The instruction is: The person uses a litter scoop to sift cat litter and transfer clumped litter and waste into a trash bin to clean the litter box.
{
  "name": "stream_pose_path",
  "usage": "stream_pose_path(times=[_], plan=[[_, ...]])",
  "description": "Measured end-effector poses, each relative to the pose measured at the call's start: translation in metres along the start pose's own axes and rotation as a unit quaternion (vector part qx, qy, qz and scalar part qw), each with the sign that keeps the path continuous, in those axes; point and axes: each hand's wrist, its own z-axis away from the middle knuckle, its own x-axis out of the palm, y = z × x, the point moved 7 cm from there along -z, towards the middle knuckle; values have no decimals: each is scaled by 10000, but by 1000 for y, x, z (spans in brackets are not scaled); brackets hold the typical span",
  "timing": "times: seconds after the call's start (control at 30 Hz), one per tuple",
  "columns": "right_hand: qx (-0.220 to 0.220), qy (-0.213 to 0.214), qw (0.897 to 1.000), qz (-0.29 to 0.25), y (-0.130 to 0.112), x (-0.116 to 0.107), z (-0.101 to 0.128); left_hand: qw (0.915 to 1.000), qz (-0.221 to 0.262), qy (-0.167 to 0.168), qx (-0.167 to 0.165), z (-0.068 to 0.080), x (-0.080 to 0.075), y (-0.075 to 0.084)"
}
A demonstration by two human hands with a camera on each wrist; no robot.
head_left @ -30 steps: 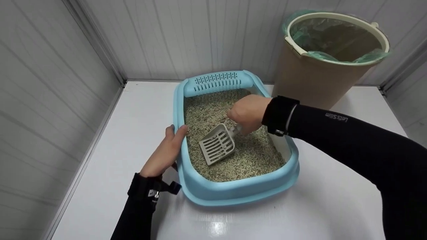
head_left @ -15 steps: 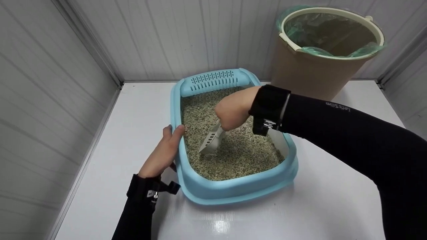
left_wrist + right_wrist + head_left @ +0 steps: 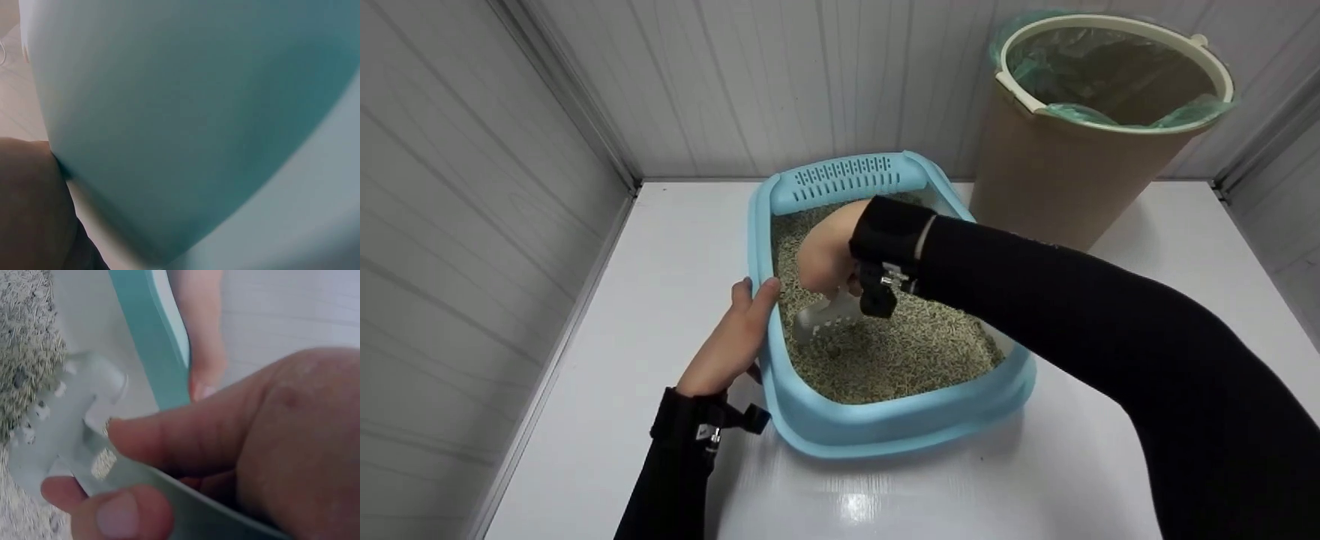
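A light blue litter tray (image 3: pixel 885 427) filled with grey-green pellets (image 3: pixel 915 352) sits on the white table. My right hand (image 3: pixel 826 259) grips the handle of a grey slotted scoop (image 3: pixel 819 321), whose blade digs into the pellets near the tray's left wall. In the right wrist view my fingers (image 3: pixel 169 439) curl round the scoop (image 3: pixel 62 427) handle, beside the tray rim (image 3: pixel 154 343). My left hand (image 3: pixel 735 337) rests against the outside of the tray's left rim, thumb over the edge. The left wrist view is filled by the tray's blue wall (image 3: pixel 185 124).
A tall tan bin (image 3: pixel 1072 150) lined with a green bag stands at the back right, close behind the tray. Grey panel walls close in the table at the left, back and right. Bare white tabletop (image 3: pixel 660 247) lies left of and in front of the tray.
My right hand has swung left across the tray, turning the scoop from flat on the pellets to blade-down near the left wall. The left hand has stayed on the rim.
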Motion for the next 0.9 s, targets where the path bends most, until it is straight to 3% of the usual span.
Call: stream_pose_path(times=[0.23,0.47,0.57,0.77,0.9], plan=[[144,239,9995,161,-17,3,-25,9998,-160,-33,79,0,-1,1],[464,304,9900,1297,-45,11,-26,9998,-127,-143,54,4,-7,-1],[692,398,9901,1154,-44,12,-24,9999,-100,-124,24,3,-9,-1],[383,472,9903,1246,-35,19,-24,9999,-154,-61,-41,-1,-9,1],[610,779,9918,811,-30,23,-22,9998,-164,-67,-57,-1,-9,1]])
